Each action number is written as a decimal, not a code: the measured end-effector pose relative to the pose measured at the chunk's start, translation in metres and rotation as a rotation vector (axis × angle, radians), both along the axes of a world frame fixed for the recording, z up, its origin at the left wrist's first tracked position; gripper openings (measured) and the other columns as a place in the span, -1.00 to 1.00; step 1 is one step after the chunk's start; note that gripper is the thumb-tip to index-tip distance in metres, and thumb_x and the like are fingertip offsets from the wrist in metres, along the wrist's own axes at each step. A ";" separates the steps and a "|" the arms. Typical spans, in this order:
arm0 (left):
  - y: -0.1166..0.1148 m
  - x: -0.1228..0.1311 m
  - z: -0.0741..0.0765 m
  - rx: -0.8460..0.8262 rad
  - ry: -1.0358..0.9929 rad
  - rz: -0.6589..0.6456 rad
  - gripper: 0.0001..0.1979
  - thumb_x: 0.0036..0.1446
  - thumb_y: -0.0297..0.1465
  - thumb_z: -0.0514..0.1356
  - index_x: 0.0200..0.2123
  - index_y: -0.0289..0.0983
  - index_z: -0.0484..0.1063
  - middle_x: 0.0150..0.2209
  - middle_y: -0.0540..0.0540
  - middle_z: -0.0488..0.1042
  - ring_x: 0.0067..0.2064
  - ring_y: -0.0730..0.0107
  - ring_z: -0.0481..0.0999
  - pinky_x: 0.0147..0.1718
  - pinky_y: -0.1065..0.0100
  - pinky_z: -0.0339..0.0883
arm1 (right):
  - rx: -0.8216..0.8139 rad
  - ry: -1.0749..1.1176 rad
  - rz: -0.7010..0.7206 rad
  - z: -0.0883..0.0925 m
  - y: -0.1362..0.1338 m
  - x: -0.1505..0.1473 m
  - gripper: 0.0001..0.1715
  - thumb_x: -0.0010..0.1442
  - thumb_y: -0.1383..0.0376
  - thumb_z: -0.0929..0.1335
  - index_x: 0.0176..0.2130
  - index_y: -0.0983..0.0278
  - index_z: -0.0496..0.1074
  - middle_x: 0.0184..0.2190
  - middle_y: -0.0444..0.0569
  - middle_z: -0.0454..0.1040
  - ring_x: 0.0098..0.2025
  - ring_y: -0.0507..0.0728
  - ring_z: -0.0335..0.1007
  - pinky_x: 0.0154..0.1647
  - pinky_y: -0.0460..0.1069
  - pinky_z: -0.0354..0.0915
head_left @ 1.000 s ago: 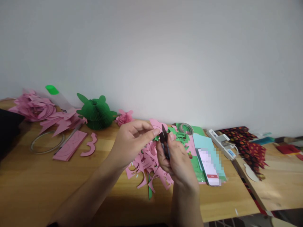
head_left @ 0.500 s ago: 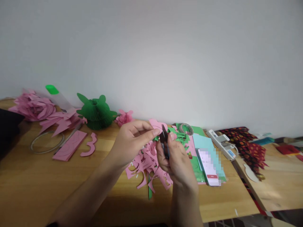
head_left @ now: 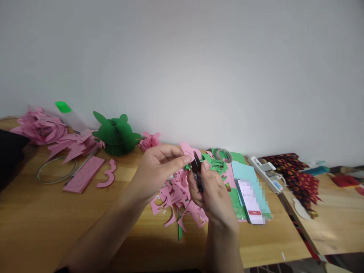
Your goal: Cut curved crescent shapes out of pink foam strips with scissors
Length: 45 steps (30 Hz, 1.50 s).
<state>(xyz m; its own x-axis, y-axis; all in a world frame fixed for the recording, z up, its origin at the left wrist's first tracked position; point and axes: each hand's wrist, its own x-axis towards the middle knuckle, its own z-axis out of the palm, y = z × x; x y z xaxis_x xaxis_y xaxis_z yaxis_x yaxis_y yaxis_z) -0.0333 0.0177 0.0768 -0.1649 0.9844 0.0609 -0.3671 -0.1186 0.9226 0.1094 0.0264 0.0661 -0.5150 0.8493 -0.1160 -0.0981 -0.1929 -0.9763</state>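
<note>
Between the thumb and fingers of my left hand (head_left: 159, 167) a piece of pink paper (head_left: 186, 148) is pinched, a curved line drawn on it. My right hand (head_left: 212, 189) is closed around a pair of scissors (head_left: 196, 167), whose dark blades point up and lie against the paper's right side. The scissors' handles are mostly hidden in the fingers. Beneath both hands lies a heap of pink paper scraps (head_left: 178, 193), with green paper scraps (head_left: 213, 163) behind it.
Left on the wooden table (head_left: 85, 223) are folded pink paper strips (head_left: 84, 175), a pink wavy cutout (head_left: 109, 174) and a ring (head_left: 57, 170). A green honeycomb paper figure (head_left: 118, 134) stands by the wall. On the right are a tape roll (head_left: 223, 155), a phone (head_left: 250, 203) and a power strip (head_left: 267, 174).
The scissor blades have shifted slightly, and seem closer together against the pink paper. Both hands stay in nearly the same place.
</note>
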 end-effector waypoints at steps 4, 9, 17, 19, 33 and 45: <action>-0.001 0.000 -0.001 -0.012 -0.032 -0.015 -0.93 -0.08 -0.44 0.35 -0.54 -0.28 0.54 -0.48 -0.01 0.57 -0.40 0.46 0.51 -0.32 0.42 0.42 | 0.005 -0.002 0.013 0.000 0.000 0.001 -0.35 0.30 -0.10 0.15 -0.62 0.25 0.19 -0.75 -0.29 -0.04 -0.73 -0.09 -0.27 -0.75 -0.12 -0.22; -0.001 -0.002 -0.001 -0.005 -0.066 -0.001 -0.94 -0.09 -0.45 0.36 -0.53 -0.27 0.54 -0.50 0.00 0.57 -0.40 0.48 0.52 -0.32 0.44 0.42 | 0.024 -0.017 0.016 -0.001 0.000 0.001 -0.35 0.31 -0.08 0.15 -0.63 0.25 0.19 -0.75 -0.28 -0.03 -0.72 -0.08 -0.25 -0.74 -0.10 -0.22; 0.000 -0.004 -0.002 -0.017 -0.018 0.027 -0.94 -0.09 -0.42 0.36 -0.53 -0.26 0.56 -0.48 -0.03 0.59 -0.39 0.42 0.54 -0.33 0.39 0.43 | 0.094 -0.111 0.001 0.001 0.000 0.001 -0.33 0.33 -0.08 0.12 -0.67 0.23 0.13 -0.75 -0.26 -0.05 -0.71 -0.06 -0.23 -0.72 -0.07 -0.18; 0.000 -0.004 -0.002 -0.011 -0.028 0.022 -0.96 -0.08 -0.43 0.36 -0.52 -0.25 0.57 -0.49 -0.01 0.58 -0.38 0.44 0.54 -0.33 0.42 0.43 | 0.093 -0.115 0.006 0.001 0.000 0.002 -0.33 0.32 -0.08 0.12 -0.67 0.23 0.14 -0.75 -0.26 -0.04 -0.71 -0.06 -0.24 -0.72 -0.07 -0.18; -0.001 -0.004 0.002 0.043 0.075 0.022 -0.95 -0.06 -0.49 0.32 -0.52 -0.24 0.56 -0.46 -0.03 0.62 -0.37 0.43 0.58 -0.33 0.45 0.45 | 0.075 -0.062 -0.002 0.000 -0.002 0.000 -0.37 0.33 -0.05 0.16 -0.62 0.25 0.19 -0.73 -0.25 0.00 -0.70 -0.07 -0.23 -0.72 -0.09 -0.19; -0.001 -0.006 0.000 0.063 0.058 -0.032 -0.92 -0.01 -0.52 0.30 -0.50 -0.26 0.56 -0.46 0.04 0.62 -0.38 0.56 0.57 -0.36 0.59 0.42 | 0.121 -0.043 0.026 -0.002 0.001 0.003 -0.40 0.35 0.02 0.17 -0.62 0.26 0.19 -0.73 -0.26 0.00 -0.70 -0.07 -0.22 -0.72 -0.09 -0.19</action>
